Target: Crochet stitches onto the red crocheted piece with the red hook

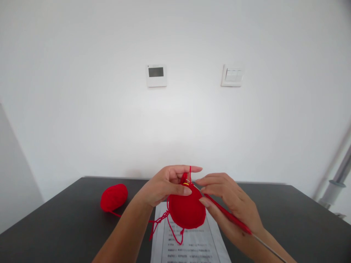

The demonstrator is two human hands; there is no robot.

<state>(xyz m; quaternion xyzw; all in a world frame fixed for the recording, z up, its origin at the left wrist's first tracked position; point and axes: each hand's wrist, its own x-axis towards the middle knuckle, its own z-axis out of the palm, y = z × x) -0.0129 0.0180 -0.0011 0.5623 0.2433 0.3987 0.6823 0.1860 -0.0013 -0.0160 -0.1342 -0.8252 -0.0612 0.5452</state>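
My left hand (167, 184) pinches the top of a round red crochet piece (188, 212) between thumb and fingers. Its index finger is stretched out to the right, with a strand of red yarn running over it. A small yellow marker (186, 183) shows at the upper edge of the piece. In my right hand (230, 197) is a crochet hook (233, 218) with a red grip and a thin metal shaft. The hook's tip meets the piece's top edge, close to my left thumb. Loose red yarn (161, 219) hangs in loops at the piece's left side.
A ball of red yarn (114, 197) lies on the dark table (71, 219) at the left. Under my hands is a printed sheet of paper (189, 248). Behind the table, the white wall carries a thermostat (156, 76) and a light switch (232, 75). Grey pipes (336, 186) stand at the right.
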